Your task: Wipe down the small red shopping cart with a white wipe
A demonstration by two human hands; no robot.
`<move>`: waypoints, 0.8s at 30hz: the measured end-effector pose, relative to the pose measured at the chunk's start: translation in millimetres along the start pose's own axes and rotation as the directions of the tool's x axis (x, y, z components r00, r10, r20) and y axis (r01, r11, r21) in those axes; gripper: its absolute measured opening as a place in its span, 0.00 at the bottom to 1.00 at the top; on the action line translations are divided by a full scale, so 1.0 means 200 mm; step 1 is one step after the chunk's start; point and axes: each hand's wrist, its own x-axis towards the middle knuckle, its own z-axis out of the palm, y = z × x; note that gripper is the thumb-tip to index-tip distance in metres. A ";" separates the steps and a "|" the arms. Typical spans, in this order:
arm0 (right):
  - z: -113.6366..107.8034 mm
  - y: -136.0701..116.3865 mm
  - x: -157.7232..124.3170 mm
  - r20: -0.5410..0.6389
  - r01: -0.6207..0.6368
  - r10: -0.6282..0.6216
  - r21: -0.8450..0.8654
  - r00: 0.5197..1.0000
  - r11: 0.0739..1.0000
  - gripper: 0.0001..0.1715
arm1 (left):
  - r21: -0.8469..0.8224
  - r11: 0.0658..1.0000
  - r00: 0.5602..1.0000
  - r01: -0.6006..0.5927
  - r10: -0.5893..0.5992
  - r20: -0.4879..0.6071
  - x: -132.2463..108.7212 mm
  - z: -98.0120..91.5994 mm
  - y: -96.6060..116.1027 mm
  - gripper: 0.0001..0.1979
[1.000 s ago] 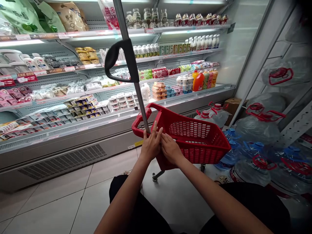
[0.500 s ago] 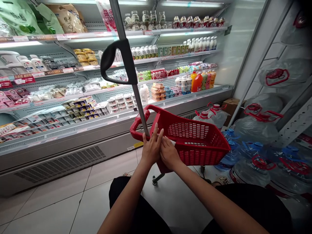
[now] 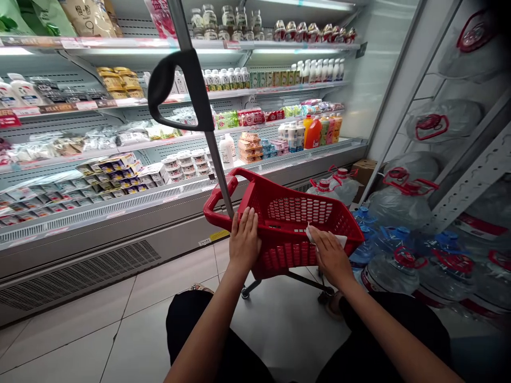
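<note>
Your left hand [image 3: 244, 240] lies flat on the red basket [image 3: 280, 234]; your right hand [image 3: 331, 256] grips white cloth [image 3: 341, 240] — uneven pressure could roll the wheels [image 3: 245, 292].

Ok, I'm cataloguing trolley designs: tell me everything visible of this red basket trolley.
The red basket trolley looks plastic, its walls pierced by rows of slots, with a looped handle at one end. A grey pole with a black grip rises there, slanting. Below, a dark frame on castors stands on pale floor tiles. The left hand lies at the near corner by the handle; the right hand holds a white wipe at the near rim, farther along.
</note>
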 end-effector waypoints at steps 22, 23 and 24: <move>0.00 -0.01 -0.04 -0.028 -0.023 0.020 -0.087 0.999 0.996 0.41 | -0.035 0.998 0.995 0.049 -0.046 0.083 0.05 0.09 -0.02 0.43; 0.01 -0.06 -0.01 -0.028 -0.011 0.008 -0.089 1.000 0.996 0.41 | -0.041 0.998 0.996 0.045 -0.041 0.085 0.05 0.10 0.00 0.43; 0.03 -0.12 0.03 -0.020 0.013 -0.015 -0.085 1.000 0.996 0.42 | -0.048 0.998 0.996 0.035 -0.030 0.087 0.04 0.11 0.02 0.43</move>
